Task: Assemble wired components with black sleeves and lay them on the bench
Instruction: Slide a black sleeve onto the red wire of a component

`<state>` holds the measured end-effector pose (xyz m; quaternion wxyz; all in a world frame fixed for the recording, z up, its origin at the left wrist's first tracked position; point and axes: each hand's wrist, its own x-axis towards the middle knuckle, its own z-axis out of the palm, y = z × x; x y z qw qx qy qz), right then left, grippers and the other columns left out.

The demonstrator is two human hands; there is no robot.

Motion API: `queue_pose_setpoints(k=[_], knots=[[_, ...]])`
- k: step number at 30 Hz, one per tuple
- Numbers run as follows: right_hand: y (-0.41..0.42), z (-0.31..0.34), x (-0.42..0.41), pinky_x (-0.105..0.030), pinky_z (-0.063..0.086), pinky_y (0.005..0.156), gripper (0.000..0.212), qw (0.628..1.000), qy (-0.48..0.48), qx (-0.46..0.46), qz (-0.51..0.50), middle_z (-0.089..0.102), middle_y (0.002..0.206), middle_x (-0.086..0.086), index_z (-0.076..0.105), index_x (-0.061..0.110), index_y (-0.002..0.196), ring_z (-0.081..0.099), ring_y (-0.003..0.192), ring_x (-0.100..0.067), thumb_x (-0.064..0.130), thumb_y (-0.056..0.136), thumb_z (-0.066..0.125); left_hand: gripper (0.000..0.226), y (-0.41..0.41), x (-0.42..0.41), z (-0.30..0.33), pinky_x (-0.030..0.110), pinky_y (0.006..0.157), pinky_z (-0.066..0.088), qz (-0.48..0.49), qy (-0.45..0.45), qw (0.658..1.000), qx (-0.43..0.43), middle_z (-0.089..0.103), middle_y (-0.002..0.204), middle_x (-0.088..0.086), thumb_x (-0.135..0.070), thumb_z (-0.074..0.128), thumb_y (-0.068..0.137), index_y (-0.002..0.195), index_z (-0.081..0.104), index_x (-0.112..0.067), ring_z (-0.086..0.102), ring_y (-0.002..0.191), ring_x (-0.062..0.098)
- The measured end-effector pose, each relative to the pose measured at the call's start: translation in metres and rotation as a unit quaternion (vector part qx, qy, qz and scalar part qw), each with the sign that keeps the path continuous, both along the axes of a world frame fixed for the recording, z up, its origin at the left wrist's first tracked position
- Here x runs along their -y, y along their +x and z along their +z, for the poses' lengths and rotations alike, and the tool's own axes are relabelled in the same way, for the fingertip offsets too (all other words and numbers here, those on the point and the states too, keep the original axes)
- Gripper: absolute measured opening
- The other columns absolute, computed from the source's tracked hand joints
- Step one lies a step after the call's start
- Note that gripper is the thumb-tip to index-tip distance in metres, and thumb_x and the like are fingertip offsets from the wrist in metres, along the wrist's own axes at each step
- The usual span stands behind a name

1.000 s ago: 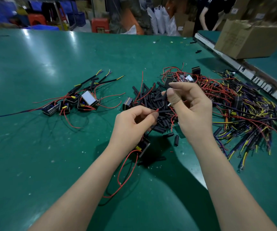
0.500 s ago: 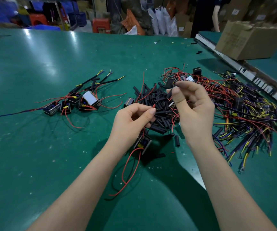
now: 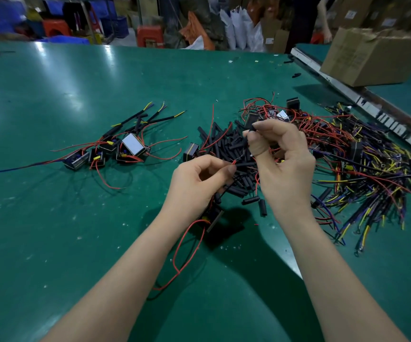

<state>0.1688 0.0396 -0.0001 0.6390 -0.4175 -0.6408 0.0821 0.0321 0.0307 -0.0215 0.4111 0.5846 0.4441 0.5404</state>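
Left hand [image 3: 197,183] pinched red wire [image 3: 233,163] tip pointing right toward black sleeve [image 3: 250,130] pinched in right hand [image 3: 283,161].

open room: the green surface [image 3: 51,243] is bare on the near left and across the far side
middle: black sleeves [image 3: 226,149] heaped right ahead
left: finished components [image 3: 115,150] clustered, wires splayed out
right: wire tangle [image 3: 372,169] fills that side, cardboard box [image 3: 372,58] beyond it
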Motion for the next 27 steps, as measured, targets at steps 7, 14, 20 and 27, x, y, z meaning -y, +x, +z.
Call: queue_pose_setpoints(k=[7,14,20,27], knots=[[0.000,-0.005,-0.002,-0.029,0.047,0.085,0.013,0.992,-0.023,0.119,0.020,0.054,0.086,0.030,0.068,0.016,0.101,0.059,0.093,-0.020,0.016,0.088,0.066,0.016,-0.002,-0.002,-0.001,0.011,0.052,0.041,0.019,0.003,1.000,0.014,0.066,0.058,-0.009,-0.014,0.067,0.087,0.074,0.067,-0.023,0.053,0.049,0.003],[0.000,-0.003,-0.002,-0.033,0.044,0.092,0.030,0.988,-0.138,-0.009,0.073,0.068,0.090,0.012,0.051,0.034,0.113,0.059,0.100,-0.017,0.028,0.088,0.066,0.011,0.000,0.000,-0.001,0.012,0.059,0.048,-0.011,0.017,0.997,0.068,0.069,0.062,-0.008,-0.006,0.065,0.086,0.085,0.064,-0.016,0.062,0.059,0.001],[-0.006,-0.003,0.001,-0.053,0.039,0.097,0.024,0.985,-0.161,-0.039,0.041,0.069,0.091,0.018,0.051,0.043,0.103,0.058,0.108,-0.022,0.035,0.086,0.066,0.013,0.000,0.000,-0.001,0.012,0.060,0.047,-0.020,0.026,0.994,0.105,0.069,0.062,-0.005,-0.004,0.066,0.084,0.090,0.060,-0.015,0.062,0.058,0.004],[-0.015,-0.008,0.004,-0.049,0.036,0.100,0.024,0.982,-0.168,0.009,0.081,0.065,0.084,0.027,0.050,0.045,0.099,0.053,0.111,-0.018,0.034,0.087,0.067,0.026,-0.002,-0.003,-0.003,0.017,0.061,0.051,-0.008,0.004,0.985,0.173,0.069,0.064,-0.003,-0.020,0.068,0.072,0.095,0.057,-0.013,0.064,0.063,0.007]])
